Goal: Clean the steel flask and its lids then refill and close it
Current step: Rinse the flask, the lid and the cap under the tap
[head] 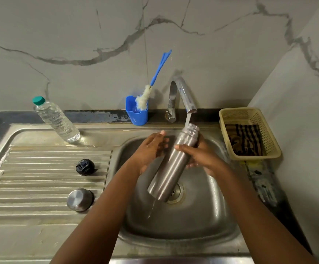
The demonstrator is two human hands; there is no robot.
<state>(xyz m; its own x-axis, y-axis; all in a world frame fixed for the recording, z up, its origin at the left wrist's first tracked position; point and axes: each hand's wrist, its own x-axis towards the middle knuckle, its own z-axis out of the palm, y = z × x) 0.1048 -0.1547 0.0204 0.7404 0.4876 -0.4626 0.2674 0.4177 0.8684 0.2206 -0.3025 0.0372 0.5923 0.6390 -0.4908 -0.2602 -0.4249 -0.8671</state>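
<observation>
Well left of the grip, on the drainboard, lie the black inner lid [85, 167] and the steel cap [80, 199], unwashed by the look of it. The left hand [151, 149], fingers straight, rubs the steel flask [172, 164] over the sink [217, 235]. The right hand [198, 155] wraps round its upper body. The flask's long axis tilts, mouth up-right under the tap [185, 96] stream. Judged: rinsing step; next calls for the bottle brush [145, 96].
</observation>
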